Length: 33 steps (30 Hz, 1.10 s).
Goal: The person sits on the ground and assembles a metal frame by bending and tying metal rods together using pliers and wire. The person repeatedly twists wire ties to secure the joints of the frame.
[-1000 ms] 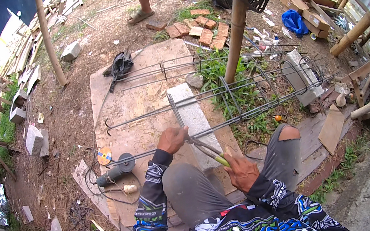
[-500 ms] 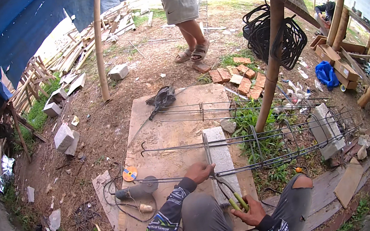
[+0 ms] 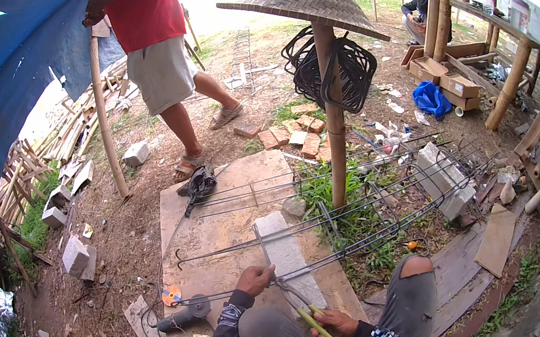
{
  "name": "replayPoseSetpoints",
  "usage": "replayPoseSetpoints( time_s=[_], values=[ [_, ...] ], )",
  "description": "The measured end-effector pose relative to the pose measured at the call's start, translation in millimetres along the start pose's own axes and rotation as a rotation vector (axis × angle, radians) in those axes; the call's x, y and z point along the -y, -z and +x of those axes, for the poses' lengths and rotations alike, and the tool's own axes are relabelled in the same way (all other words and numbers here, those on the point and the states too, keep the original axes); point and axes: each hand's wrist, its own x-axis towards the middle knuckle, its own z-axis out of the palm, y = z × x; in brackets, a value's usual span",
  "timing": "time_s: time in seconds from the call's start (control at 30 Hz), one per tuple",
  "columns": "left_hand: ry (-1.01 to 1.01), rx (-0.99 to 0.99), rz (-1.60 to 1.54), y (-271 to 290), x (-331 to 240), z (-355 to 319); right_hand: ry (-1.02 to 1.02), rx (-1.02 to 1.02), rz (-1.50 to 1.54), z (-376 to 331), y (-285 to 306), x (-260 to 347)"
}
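Steel rods (image 3: pixel 342 256) lie across a grey concrete block (image 3: pixel 290 259) on a plywood sheet (image 3: pixel 224 233) on the ground. The left hand (image 3: pixel 255 279) closes its grip around the rods' near end. The right hand (image 3: pixel 333 323) grips the green handles of pincers (image 3: pixel 306 312), whose jaws meet the rods beside the left hand. An angle grinder (image 3: pixel 184 316) rests nearby; a person in red (image 3: pixel 153 45) stands beyond.

Concrete block (image 3: pixel 290 259) under steel rods (image 3: pixel 335 218), angle grinder (image 3: pixel 184 316) to its left
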Motion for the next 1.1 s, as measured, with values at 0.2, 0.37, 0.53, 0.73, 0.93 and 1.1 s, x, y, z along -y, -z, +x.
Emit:
replayPoseSetpoints(
  time_s=[0.2, 0.37, 0.53, 0.73, 0.93, 1.1],
  values=[
    [0.016, 0.004, -0.027, 2.1, 8.5, 0.7, 0.099, -0.172, -0.438, 17.8, 18.4, -25.1],
    [-0.002, 0.008, -0.043, 0.5, 5.3, -1.8, 0.247, -0.566, -1.001, 11.4, -2.2, -31.5],
    [-0.055, 0.016, 0.045, 5.1, 0.0, -3.2, 0.335, -0.723, -1.677, -7.3, -19.0, -1.6],
    [0.013, 0.006, -0.02, 1.2, 10.8, -7.2, -0.029, -0.247, -1.347, -0.7, -29.8, 30.3],
    [-0.056, -0.038, 0.165, 4.0, -4.8, 0.9, -0.172, 0.574, 0.569, 26.9, 51.3, -24.6],
    [-0.143, -0.155, 0.218, 15.8, -23.6, -21.0, -0.015, 0.849, 0.637, 6.5, 56.5, -40.7]
  ],
)
